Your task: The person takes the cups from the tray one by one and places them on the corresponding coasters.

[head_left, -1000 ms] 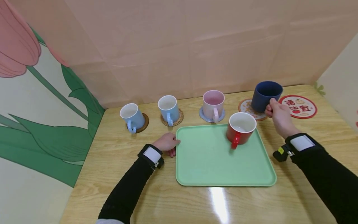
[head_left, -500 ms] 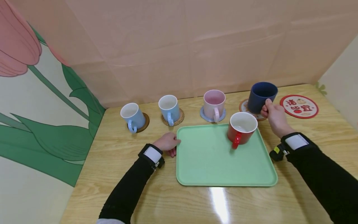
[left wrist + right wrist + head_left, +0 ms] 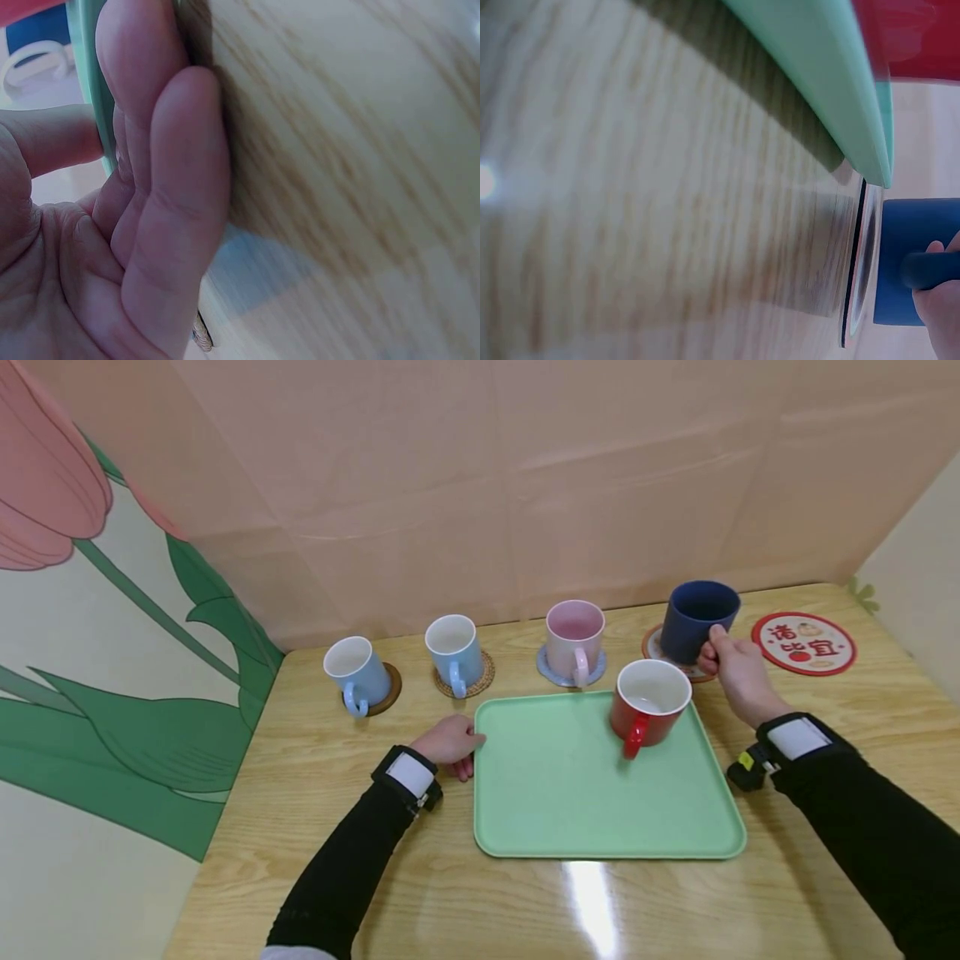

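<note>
A navy blue mug (image 3: 699, 625) is upright at the back right, over a round patterned coaster (image 3: 656, 648). My right hand (image 3: 737, 678) grips its handle (image 3: 930, 270) from the front. The mug's base looks level with the coaster, but I cannot tell whether they touch. My left hand (image 3: 450, 745) pinches the left rim of a light green tray (image 3: 585, 802), thumb on the rim and fingers (image 3: 187, 165) along its outer side near the tabletop. On the tray's back right part stands a red mug (image 3: 649, 714) with a white inside, its handle facing me.
Along the back stand two light blue mugs (image 3: 357, 670) on brown coasters (image 3: 390, 689) and a pink mug (image 3: 574, 639) on a pale blue coaster (image 3: 551, 670). A red-rimmed coaster (image 3: 804, 644) lies at the far right. A pink-draped wall (image 3: 480, 510) borders the wooden table (image 3: 300, 827).
The navy mug, held in my right hand, has moved left and slightly lower over the patterned coaster, then barely shifted. My left hand stays at the tray's rim.
</note>
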Motion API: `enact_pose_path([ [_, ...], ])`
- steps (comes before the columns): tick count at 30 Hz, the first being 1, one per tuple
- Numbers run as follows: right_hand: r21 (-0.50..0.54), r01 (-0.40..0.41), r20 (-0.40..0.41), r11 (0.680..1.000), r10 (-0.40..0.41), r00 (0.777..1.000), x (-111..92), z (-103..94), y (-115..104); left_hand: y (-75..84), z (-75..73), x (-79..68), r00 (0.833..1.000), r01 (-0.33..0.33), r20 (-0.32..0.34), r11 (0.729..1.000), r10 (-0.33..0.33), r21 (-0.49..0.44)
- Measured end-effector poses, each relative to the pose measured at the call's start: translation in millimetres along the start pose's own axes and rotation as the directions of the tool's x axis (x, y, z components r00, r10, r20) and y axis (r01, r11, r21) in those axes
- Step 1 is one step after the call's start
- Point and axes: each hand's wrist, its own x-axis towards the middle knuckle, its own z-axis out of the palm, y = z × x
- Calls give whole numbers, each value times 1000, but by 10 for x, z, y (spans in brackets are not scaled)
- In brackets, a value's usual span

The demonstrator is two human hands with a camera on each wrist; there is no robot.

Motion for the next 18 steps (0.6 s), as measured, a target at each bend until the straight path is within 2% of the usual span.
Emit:
enact_pose_path([
  [10,-17,-9,48,1000,10,999,5,13,3,-19,1,11,1000,-4,2,1000,4,-5],
  [18,-4,-19,43,1000,19,999,-3,-41,43,-15,-1,11,1000,-2,3,1000,2,-1],
])
